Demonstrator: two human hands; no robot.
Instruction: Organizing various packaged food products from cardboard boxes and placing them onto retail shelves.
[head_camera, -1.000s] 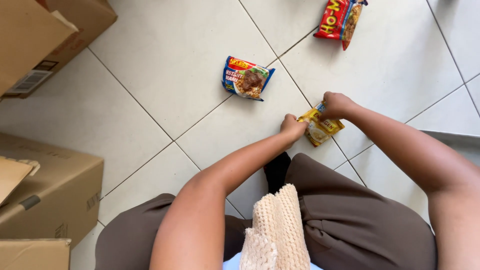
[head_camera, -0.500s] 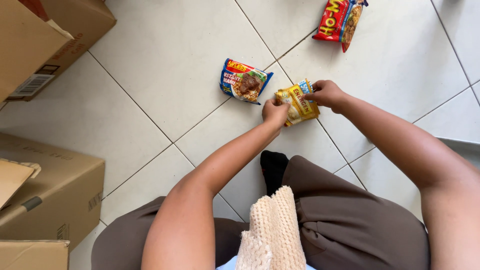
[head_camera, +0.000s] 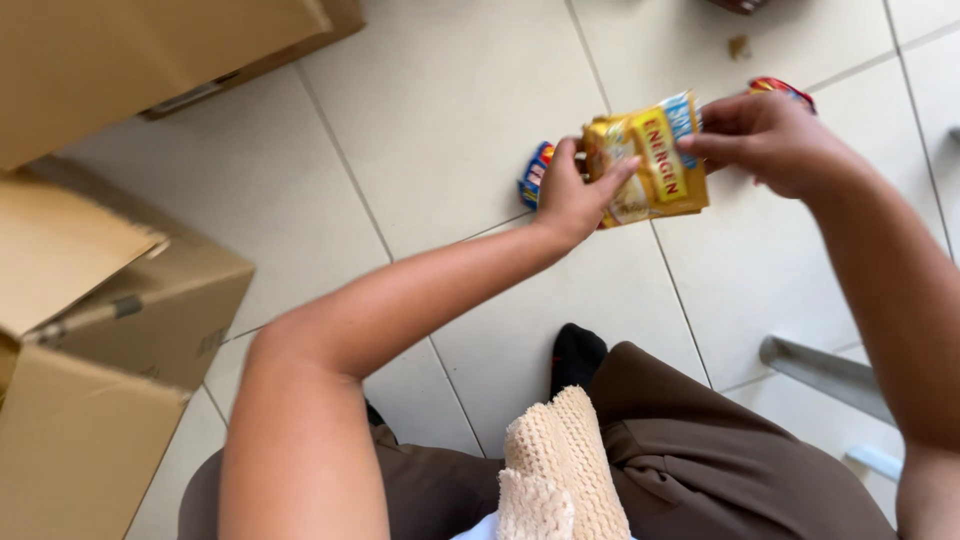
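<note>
Nearest my view I see the lap: brown trousers (head_camera: 700, 470) across the bottom of the frame, with a cream knitted cloth (head_camera: 560, 470) lying over them in the middle. A dark sock (head_camera: 578, 357) peeks out just past the knee, resting on the pale tiled floor (head_camera: 450, 130).

To the left, close by, sits an open cardboard box (head_camera: 90, 380) with its flap turned up; a grey metal bar (head_camera: 825, 372) lies low on the right side, over the tiles.

Both forearms reach forward from here. My left hand (head_camera: 570, 195) is closed around the left edge of a yellow sachet packet (head_camera: 650, 160), thumb across its front and fingers behind. My right hand (head_camera: 775, 140) pinches the packet's top right corner between thumb and fingertips. The packet is held upright between the two hands, lifted clear of the floor, its printed face toward the camera.

Behind the left hand a blue packet (head_camera: 535, 175) lies on the tiles, mostly hidden by the fingers. Just past the right hand's knuckles a sliver of a red packet (head_camera: 780, 88) shows; I cannot tell more of it.

Farthest off, a second cardboard box (head_camera: 150, 60) fills the upper left corner, and a small brownish scrap (head_camera: 738, 46) lies on the tiles near the top edge.
</note>
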